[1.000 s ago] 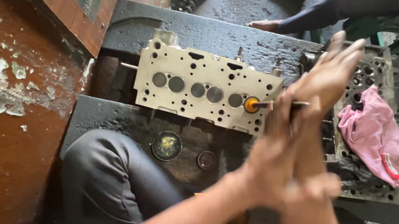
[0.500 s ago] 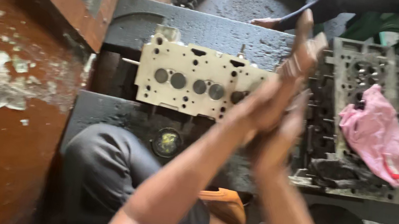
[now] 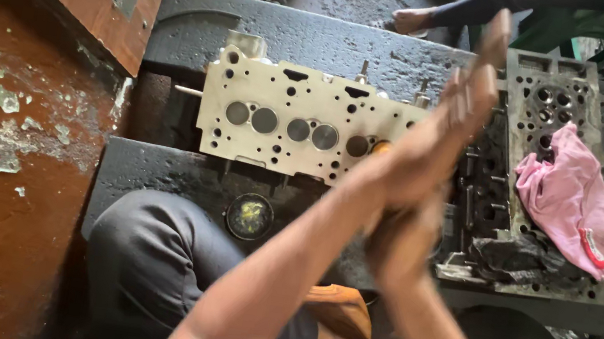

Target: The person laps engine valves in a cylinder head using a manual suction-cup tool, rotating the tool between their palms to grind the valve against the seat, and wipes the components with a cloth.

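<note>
Between the earlier pictures and this one, the pressed palms had slid against each other, the left hand riding forward so its fingertips reached past the far edge of the bench. Head view: both hands were flat and open, palm to palm, apparently trapping a thin stick between them; the stick itself was hidden, and only an orange cup at its foot showed, seated on the last round valve of the pale cylinder head. The right hand lay lower, near the person's knee. A small round tin of paste sat just in front of the cylinder head. A pink rag draped a second, dirtier engine casting to the right. Judged risk: uneven palm pressure could tip the stick and pop the cup off the valve, or a forearm could knock the tin.
</note>
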